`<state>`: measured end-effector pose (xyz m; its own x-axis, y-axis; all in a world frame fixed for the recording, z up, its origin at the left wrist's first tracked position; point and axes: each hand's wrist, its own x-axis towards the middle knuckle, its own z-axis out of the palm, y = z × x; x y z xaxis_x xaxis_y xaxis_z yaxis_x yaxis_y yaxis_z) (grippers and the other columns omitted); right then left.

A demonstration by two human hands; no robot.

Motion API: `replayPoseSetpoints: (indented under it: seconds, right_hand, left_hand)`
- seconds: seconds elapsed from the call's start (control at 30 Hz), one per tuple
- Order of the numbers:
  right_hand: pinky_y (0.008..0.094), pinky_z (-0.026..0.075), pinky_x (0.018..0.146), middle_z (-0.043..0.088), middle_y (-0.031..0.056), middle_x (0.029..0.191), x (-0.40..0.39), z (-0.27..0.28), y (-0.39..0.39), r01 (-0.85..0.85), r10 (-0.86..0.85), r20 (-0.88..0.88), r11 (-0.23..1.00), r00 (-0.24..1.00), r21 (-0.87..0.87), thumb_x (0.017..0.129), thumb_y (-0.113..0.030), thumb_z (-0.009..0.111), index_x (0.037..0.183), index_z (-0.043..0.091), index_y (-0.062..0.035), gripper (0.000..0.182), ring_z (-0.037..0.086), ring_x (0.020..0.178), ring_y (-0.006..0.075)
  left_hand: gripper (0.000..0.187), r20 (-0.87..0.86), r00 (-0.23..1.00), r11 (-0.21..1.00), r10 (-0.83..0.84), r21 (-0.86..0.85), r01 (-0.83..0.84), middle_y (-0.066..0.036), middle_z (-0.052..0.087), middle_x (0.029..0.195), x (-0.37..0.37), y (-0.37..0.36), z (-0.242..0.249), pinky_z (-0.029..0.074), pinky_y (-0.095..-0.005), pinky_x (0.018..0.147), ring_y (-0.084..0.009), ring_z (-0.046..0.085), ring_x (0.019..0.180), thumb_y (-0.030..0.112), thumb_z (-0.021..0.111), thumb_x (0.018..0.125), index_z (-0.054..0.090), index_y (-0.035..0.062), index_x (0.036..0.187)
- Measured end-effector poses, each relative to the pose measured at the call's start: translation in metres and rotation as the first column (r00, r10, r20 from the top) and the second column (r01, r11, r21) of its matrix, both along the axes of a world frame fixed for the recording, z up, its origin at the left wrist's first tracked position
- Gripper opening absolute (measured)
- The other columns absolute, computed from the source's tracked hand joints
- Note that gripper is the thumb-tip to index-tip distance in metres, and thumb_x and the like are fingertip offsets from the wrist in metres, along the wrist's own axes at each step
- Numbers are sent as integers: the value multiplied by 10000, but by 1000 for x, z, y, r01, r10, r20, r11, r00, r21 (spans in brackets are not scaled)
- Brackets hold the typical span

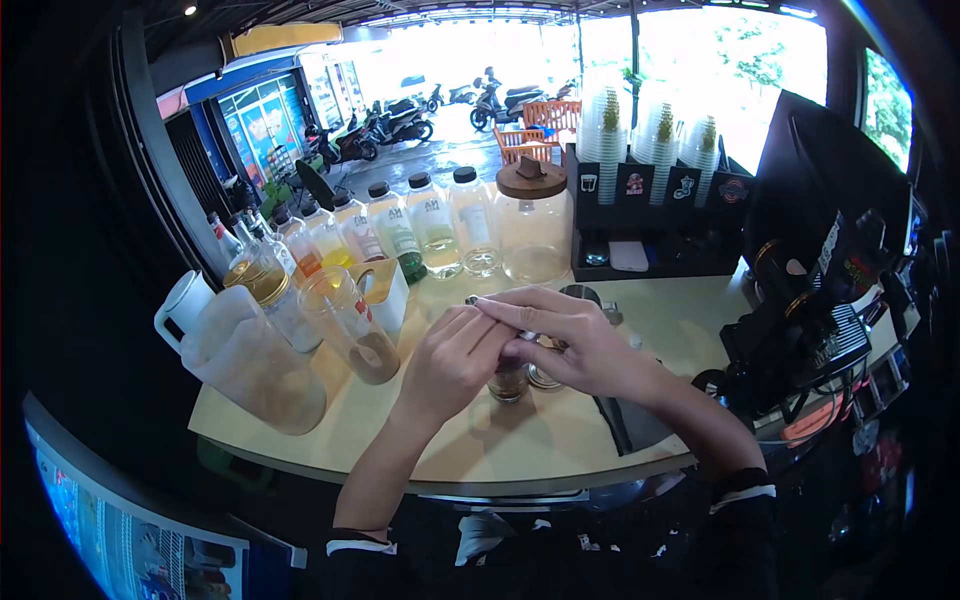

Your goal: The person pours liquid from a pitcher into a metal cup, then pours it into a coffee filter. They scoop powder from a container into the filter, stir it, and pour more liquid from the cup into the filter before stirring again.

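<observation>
Both hands meet over the middle of the counter, above a small glass (508,384) with dark contents. My left hand (462,352) is bent with its fingers pressed together, reaching toward the right hand. My right hand (562,335) lies partly over the left fingertips, its fingers curled and pressed together. A small shiny metal tip (472,300) shows at the fingertips; the rest of what the hands grip is hidden between them. Just behind the right hand, a round metal rim (543,376) stands beside the glass, mostly covered.
On the left stand a frosted pitcher (255,360), a clear tumbler (350,325) and a white box (385,300). Behind are capped bottles (433,225) and a wooden-lidded jar (535,230). A cup rack (650,190) and a black machine (800,310) stand right.
</observation>
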<state>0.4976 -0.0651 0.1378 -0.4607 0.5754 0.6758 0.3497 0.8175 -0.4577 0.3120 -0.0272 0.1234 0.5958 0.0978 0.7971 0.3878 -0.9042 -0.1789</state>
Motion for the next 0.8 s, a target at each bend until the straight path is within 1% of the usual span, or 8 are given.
replayPoseSetpoints:
  seconds: [0.17, 0.23, 0.27, 0.33, 0.37, 0.43, 0.6, 0.8]
  right_hand:
    - [361, 529, 761, 643, 148, 1039, 5, -12, 9, 93, -89, -36, 986, 995, 140, 880, -82, 600, 1187, 599, -54, 308, 653, 899, 300]
    - [364, 531, 748, 654, 142, 998, 11, -16, 9, 128, -124, -45, 984, 991, 126, 881, -81, 597, 1147, 611, -45, 268, 657, 873, 299]
    - [368, 529, 740, 654, 137, 966, 14, -18, 9, 128, -127, -18, 988, 992, 84, 884, -83, 594, 1106, 609, -37, 228, 656, 859, 301]
    - [373, 527, 732, 654, 132, 934, 17, -20, 8, 124, -124, 9, 991, 992, 43, 886, -86, 592, 1065, 608, -30, 188, 654, 845, 303]
    - [374, 526, 724, 650, 131, 922, 18, -19, 7, 132, -134, 27, 989, 991, 65, 882, -77, 593, 1059, 593, -25, 184, 652, 835, 307]
    - [375, 525, 716, 645, 129, 909, 18, -21, 10, 138, -143, 47, 986, 989, 91, 877, -67, 594, 1053, 579, -20, 182, 649, 825, 311]
    - [367, 524, 700, 636, 120, 950, 20, -25, 12, 82, -101, 79, 974, 992, 213, 823, -26, 636, 1023, 548, -16, 218, 637, 832, 312]
    - [364, 528, 701, 633, 127, 996, 21, -30, 19, 78, -113, 137, 968, 984, 239, 802, -19, 659, 1031, 544, -25, 256, 637, 848, 286]
  left_hand:
    - [295, 99, 995, 977, -4, -210, 25, -101, 630, 914, -7, 10, -13, 498, -371, 763, -275, 621, 854, 50, 719, 719, 622, 21, 996]
    - [554, 228, 971, 864, 67, -500, 58, -106, 614, 1057, -11, 15, -19, 475, -381, 890, -262, 603, 1002, 192, 811, 676, 564, 41, 1148]
    - [554, 228, 971, 864, 69, -500, 56, -106, 614, 1057, -12, 20, -24, 475, -381, 890, -262, 603, 1002, 192, 811, 676, 564, 41, 1148]
    - [859, 204, 967, 814, 151, -580, -4, -114, 545, 1220, -13, 35, -35, 401, -383, 1016, -261, 523, 1164, 306, 874, 586, 451, 58, 1292]
    - [859, 206, 967, 815, 153, -579, -6, -114, 545, 1220, -13, 42, -42, 401, -383, 1016, -261, 523, 1164, 306, 874, 586, 451, 58, 1292]
    - [1031, 72, 990, 771, 124, -635, -50, -164, 477, 1269, -11, 55, -55, 396, -413, 1024, -327, 491, 1183, 406, 886, 539, 362, 70, 1361]
    - [780, 169, 985, 684, -39, -714, 150, -121, 517, 1170, -3, 65, -59, 445, -377, 954, -280, 546, 1102, 291, 883, 543, 525, 51, 1193]
    - [727, 234, 970, 668, -65, -712, 216, -109, 517, 1093, 0, 71, -65, 450, -370, 923, -274, 553, 1046, 282, 889, 535, 527, 44, 1119]
